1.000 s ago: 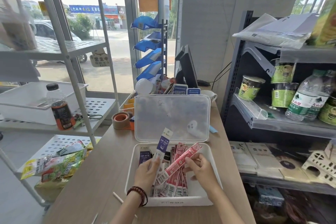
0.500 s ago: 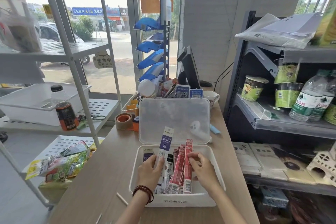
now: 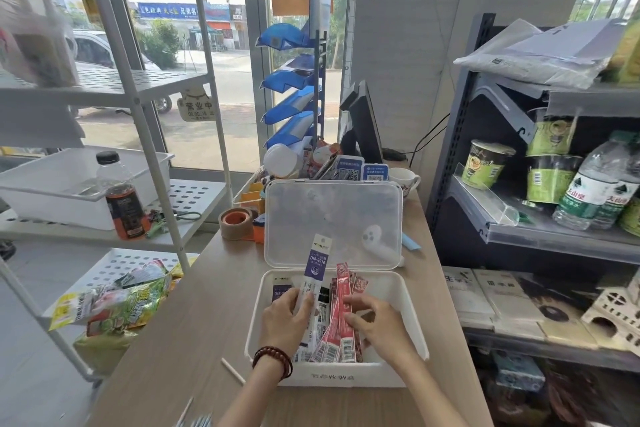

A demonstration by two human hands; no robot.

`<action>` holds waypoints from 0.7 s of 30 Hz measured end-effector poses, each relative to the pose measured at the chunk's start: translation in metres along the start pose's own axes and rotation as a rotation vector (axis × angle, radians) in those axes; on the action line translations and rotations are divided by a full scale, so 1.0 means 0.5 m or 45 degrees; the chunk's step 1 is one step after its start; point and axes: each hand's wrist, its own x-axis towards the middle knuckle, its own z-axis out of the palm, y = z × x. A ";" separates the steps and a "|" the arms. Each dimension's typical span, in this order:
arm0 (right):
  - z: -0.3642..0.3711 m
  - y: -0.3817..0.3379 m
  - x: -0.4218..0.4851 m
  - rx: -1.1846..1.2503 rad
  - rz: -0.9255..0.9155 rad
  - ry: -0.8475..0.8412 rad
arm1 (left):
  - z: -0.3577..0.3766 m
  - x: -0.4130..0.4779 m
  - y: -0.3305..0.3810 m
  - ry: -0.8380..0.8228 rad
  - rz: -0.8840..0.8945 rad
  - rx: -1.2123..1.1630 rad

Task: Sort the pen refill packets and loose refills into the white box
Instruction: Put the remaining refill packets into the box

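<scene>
Inside the open white plastic box (image 3: pixel 346 378) at lower centre, the left hand (image 3: pixel 287 321) grips a near-upright purple-and-white refill packet (image 3: pixel 317 265), and the right hand (image 3: pixel 379 324) just beside it pinches red refill packets (image 3: pixel 341 308) pointing the same way.

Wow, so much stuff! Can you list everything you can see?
white box: one, white, on the wooden counter, lid up
red packets: a bunch, red, inside the box
purple packet: one, purple and white, raised over the box
loose refill: one, white, counter left of the box
tape roll: one, brown, counter beside the lid
mug: one, white, behind the lid
drink bottle: one, dark with black cap, white rack shelf
snack bags: several, green and yellow, lower rack shelf
noodle cups: several, green, right shelf
water bottles: two, clear, right shelf
left hand: one, holds the purple packet
right hand: one, fingers pinch the red packets
</scene>
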 end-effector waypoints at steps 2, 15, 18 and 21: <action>0.002 0.006 0.004 -0.031 0.016 -0.021 | -0.001 0.000 0.000 -0.003 -0.004 -0.004; 0.009 0.029 0.019 -0.334 -0.090 -0.091 | -0.003 -0.005 0.004 -0.030 0.003 0.004; 0.008 0.027 0.021 -0.322 -0.084 -0.079 | -0.003 -0.002 0.005 -0.054 -0.026 0.004; 0.007 0.027 0.020 -0.318 -0.081 -0.046 | -0.006 0.000 0.007 -0.046 -0.081 -0.052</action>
